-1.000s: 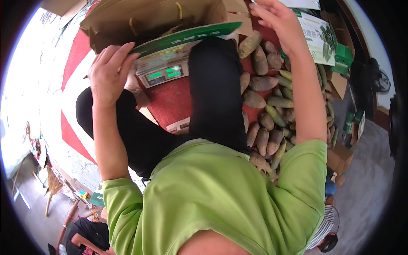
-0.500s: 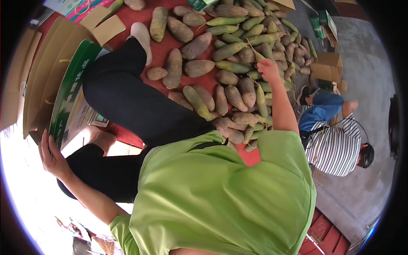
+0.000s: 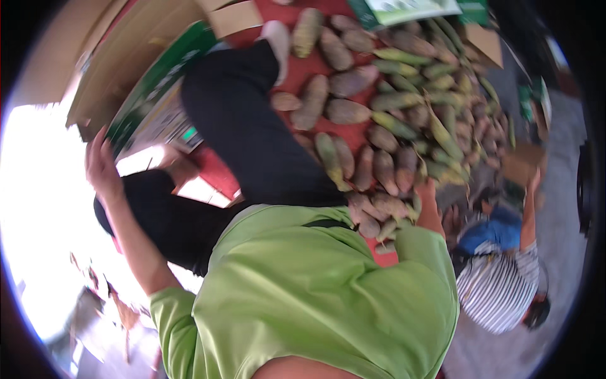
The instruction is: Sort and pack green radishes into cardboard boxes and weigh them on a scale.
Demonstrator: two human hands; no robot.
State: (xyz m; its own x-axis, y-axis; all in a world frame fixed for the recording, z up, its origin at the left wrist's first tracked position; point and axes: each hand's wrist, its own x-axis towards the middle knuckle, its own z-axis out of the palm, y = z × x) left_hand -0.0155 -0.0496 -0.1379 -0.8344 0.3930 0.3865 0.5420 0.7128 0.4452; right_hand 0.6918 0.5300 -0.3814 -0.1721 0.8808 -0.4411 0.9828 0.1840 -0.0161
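The right grip (image 3: 426,189) is down at the near side of the heap of vegetables, its fingers curled in beside a thin stalk; motion blur hides how far they close, and I cannot tell whether they have hold of anything. The left grip (image 3: 102,165) is at the lower corner of a green-faced carton (image 3: 165,74), fingers fairly straight and touching its edge; whether the thumb pinches from the other side cannot be made out. The carton stands open, its brown inside showing, and just below it a scale (image 3: 192,138) shows a lit green display. Right of the person's bent knee, brownish oval vegetables (image 3: 347,111) lie apart on the red mat (image 3: 218,175), the loosest toward its far left. They crowd toward the mat's right-hand edge, which they cover, mixed with long green vegetables (image 3: 396,101). One yellow-green piece with a thin stalk lies on top, near the right grip. At the far side of the heap rests a green-and-white package (image 3: 413,9). Beyond the right edge, on the grey floor (image 3: 562,208), a co-worker in a striped shirt (image 3: 499,294) stretches an arm toward a cardboard box (image 3: 524,159).
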